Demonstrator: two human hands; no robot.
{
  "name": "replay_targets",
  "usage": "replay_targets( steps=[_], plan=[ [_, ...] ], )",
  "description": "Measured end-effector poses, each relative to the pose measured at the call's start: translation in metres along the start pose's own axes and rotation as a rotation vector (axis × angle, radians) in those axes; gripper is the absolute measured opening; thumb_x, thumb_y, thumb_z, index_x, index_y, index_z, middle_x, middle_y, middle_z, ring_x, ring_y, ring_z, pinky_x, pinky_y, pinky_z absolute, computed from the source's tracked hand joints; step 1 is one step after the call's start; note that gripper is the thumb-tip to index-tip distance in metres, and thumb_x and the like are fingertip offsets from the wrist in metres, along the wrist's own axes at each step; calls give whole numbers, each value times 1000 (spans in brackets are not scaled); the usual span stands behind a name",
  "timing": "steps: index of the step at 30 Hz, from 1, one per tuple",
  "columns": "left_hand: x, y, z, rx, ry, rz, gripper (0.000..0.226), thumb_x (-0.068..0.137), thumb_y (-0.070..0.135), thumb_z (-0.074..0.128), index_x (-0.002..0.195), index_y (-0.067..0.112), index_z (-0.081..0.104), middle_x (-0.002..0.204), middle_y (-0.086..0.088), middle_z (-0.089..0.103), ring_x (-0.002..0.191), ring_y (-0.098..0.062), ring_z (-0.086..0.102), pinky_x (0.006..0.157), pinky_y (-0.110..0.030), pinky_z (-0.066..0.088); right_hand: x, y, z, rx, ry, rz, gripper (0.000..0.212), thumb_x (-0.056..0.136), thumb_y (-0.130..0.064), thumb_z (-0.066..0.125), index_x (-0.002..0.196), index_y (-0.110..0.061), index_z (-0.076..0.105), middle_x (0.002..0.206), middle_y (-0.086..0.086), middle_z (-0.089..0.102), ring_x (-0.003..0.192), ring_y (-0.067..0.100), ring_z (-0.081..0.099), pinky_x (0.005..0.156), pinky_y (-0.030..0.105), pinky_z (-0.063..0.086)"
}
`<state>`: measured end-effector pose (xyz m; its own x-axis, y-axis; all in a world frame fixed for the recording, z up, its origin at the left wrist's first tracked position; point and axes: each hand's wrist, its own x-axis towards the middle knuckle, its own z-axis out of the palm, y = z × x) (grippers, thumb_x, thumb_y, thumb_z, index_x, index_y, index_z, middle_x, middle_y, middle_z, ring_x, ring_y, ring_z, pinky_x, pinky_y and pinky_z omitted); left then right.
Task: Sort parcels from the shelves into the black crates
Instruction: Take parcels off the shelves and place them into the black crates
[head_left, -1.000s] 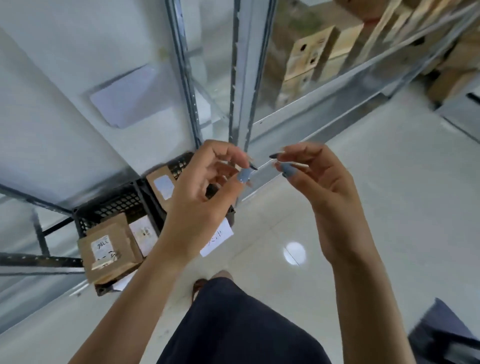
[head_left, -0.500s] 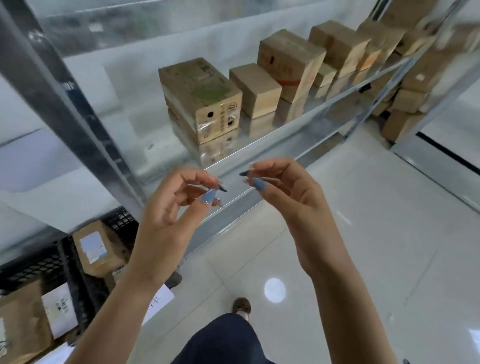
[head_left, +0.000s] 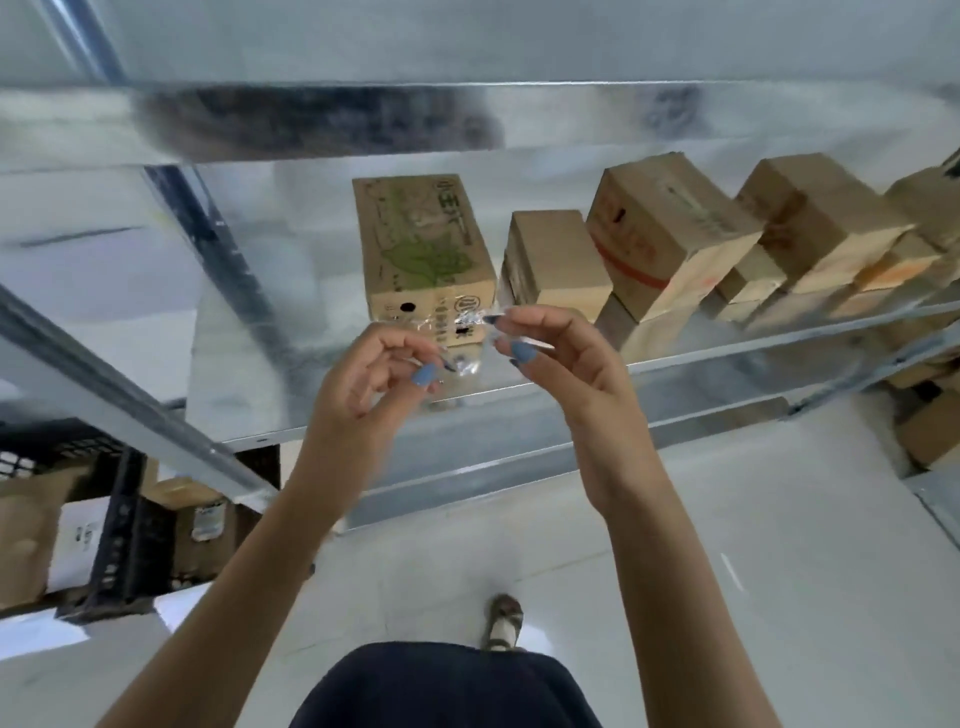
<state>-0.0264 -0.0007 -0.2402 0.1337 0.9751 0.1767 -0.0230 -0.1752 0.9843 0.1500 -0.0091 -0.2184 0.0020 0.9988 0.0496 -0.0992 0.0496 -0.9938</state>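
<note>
L hand (head_left: 371, 376) & R hand (head_left: 563, 358) raised, pinching clear film (head_left: 469, 364).

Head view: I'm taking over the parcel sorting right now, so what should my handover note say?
Hands: left hand and right hand are raised before the metal shelf, both pinching a clear film scrap. Neither holds a box.
Shelf: green-printed box, plain box and red-striped box stand in a row, with more to the right.
Done: some parcels already sit in the black crate, lower left.
Left: probably drop the scrap, then move the shelf boxes into the crates.
</note>
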Motion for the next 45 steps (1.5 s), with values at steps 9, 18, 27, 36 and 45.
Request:
replay_targets(
  steps=[9, 18, 27, 36, 45],
  plan=[
    [99, -76, 15, 120, 257, -60, 37, 96, 9, 55, 133, 9, 52, 133, 1, 56, 120, -7, 55, 89, -14, 48, 143, 52, -56, -175, -249, 142, 34, 97, -3, 51, 127, -17, 57, 142, 1, 52, 133, 14, 46, 106, 22, 38],
    [185, -144, -42, 60, 475, -448, 52, 100, 24, 48, 149, 19, 32, 131, -7, 57, 112, -23, 60, 87, -31, 50, 246, 107, -43, -270, -167, 372, 72, 101, -37, 47, 156, -22, 3, 164, -4, 3, 150, 19, 8, 119, 39, 13],
    [211, -147, -41, -319, 298, -515, 68, 100, 57, 11, 121, 13, 59, 104, -6, 70, 84, -18, 74, 64, -30, 60, 279, 136, -13, -49, -215, 398, 40, 102, -54, 27, 118, -31, 56, 104, 5, 69, 107, 31, 63, 99, 51, 49],
    [141, -149, -11, -492, 352, -581, 55, 100, 55, 25, 110, 20, 66, 100, -5, 74, 89, -21, 72, 74, -34, 61, 202, 147, -34, 88, -177, 431, 58, 100, -53, 38, 152, -38, 21, 146, 9, 50, 127, 29, 55, 102, 54, 46],
    [-7, -130, 75, -559, 383, -423, 50, 94, 53, 38, 106, 20, 74, 103, -4, 75, 97, -19, 71, 69, -28, 58, 59, 120, -97, 191, -189, 587, 61, 99, -59, 33, 137, -16, 54, 127, 12, 66, 116, 29, 64, 100, 48, 50]
  ],
)
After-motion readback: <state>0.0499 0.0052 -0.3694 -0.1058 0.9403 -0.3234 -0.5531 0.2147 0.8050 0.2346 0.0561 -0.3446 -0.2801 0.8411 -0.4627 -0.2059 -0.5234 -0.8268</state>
